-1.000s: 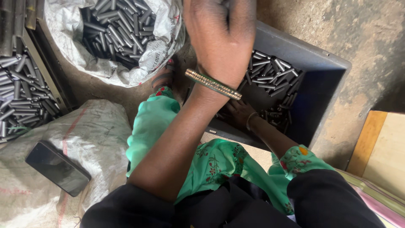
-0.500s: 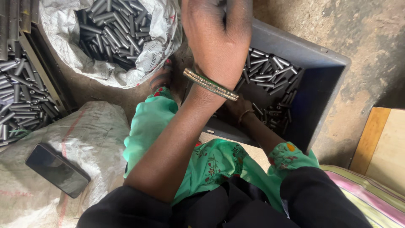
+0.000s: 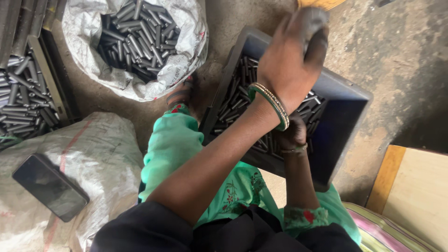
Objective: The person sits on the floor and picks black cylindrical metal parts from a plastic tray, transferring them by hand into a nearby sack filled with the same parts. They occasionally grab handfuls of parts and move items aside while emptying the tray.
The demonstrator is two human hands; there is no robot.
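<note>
My left hand (image 3: pixel 289 60) is raised over a grey plastic crate (image 3: pixel 345 91), a green and gold bangle on its wrist. Its fingers are curled around a blurred grey piece (image 3: pixel 311 21) that looks like a short metal rod. The crate holds several short dark metal rods (image 3: pixel 233 100). My right hand (image 3: pixel 293 135) reaches down into the crate among the rods and is mostly hidden under my left wrist, so its grip cannot be made out. My green-clad knees lie below both arms.
An open white sack (image 3: pixel 186 28) of similar rods (image 3: pixel 135 37) stands at the top left. More rods (image 3: pixel 23 102) are stacked at the left edge. A dark phone (image 3: pixel 50 186) lies on a woven sack (image 3: pixel 102 154). A wooden board (image 3: pixel 415 186) is at the right. My foot (image 3: pixel 179 95) rests beside the crate.
My left hand has swung to the right and now hovers over the far side of the crate. My right hand has stayed down in the crate.
</note>
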